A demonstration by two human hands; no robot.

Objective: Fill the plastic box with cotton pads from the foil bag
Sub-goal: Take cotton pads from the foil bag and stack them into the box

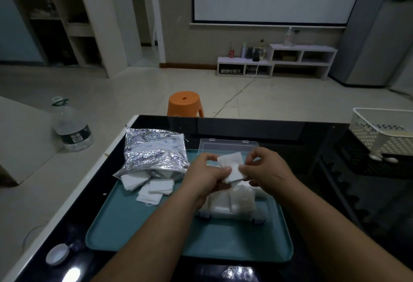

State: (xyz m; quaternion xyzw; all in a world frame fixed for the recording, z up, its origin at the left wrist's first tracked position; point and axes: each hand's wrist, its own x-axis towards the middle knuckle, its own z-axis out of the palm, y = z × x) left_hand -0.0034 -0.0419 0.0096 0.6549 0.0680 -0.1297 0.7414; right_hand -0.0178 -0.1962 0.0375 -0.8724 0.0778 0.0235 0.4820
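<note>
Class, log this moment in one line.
left hand, right hand: hold white square cotton pads | clear plastic box: open, part-filled | silver foil bag: open

dim room | glare on black table (pixel 279 129) | wide-angle bend at edges | soft focus

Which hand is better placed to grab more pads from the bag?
Left, probably. Both pinch a white pad stack, but the left hand is nearer the silver foil bag and its spilled square cotton pads; the right hand hovers over the clear plastic box.
</note>
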